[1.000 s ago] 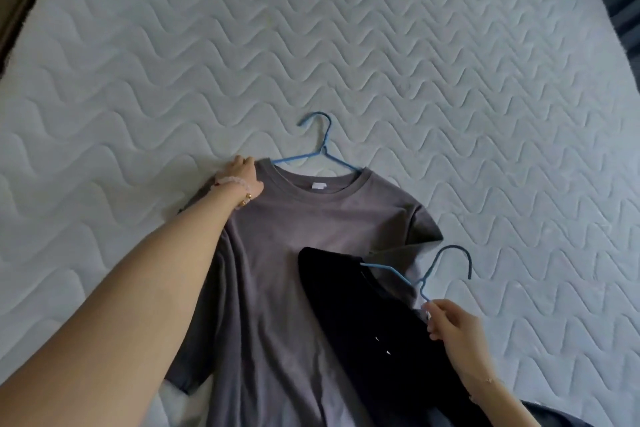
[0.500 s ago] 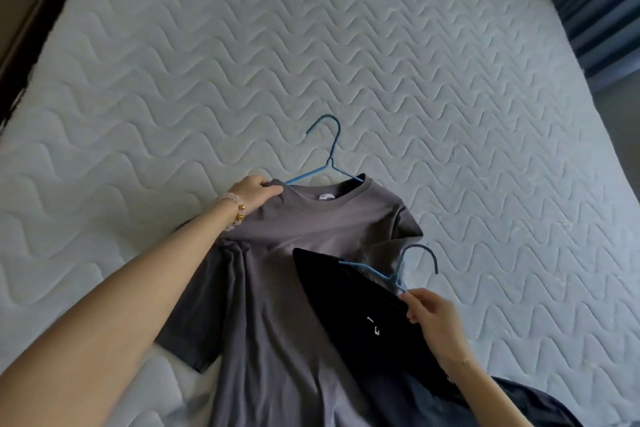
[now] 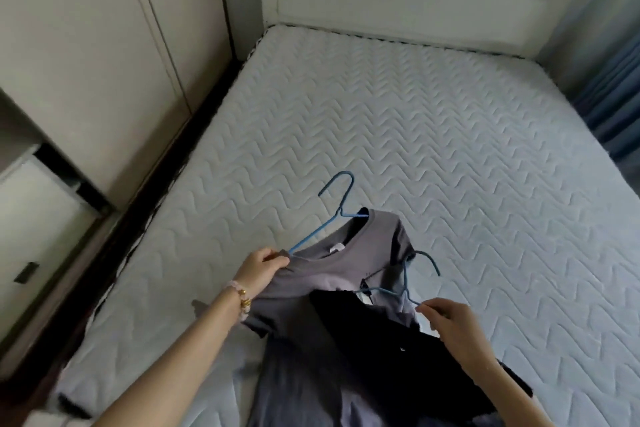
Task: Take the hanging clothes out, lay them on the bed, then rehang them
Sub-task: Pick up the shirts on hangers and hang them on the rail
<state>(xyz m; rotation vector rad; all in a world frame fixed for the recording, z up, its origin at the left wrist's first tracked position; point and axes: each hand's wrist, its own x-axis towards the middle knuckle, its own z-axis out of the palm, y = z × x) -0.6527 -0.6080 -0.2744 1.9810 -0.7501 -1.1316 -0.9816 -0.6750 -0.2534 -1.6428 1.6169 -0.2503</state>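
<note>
On the white quilted mattress (image 3: pixel 415 132), our left hand (image 3: pixel 265 263) is gripping the shoulder of a rumpled grey short-sleeved T-shirt (image 3: pixel 311 284) on its blue wire hanger (image 3: pixel 341 198). Our right hand (image 3: pixel 450 322) is pinching a second blue wire hanger (image 3: pixel 405 274) bearing a black garment (image 3: pixel 374 340) that is lying across the shirt.

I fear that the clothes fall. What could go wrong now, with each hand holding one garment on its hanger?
The upper blue hanger has one arm bare outside the grey T-shirt, which the left hand grips at the shoulder; it may slip out. The right hand pinches only thin wire of the lower blue hanger; the black garment might slide off.
</note>
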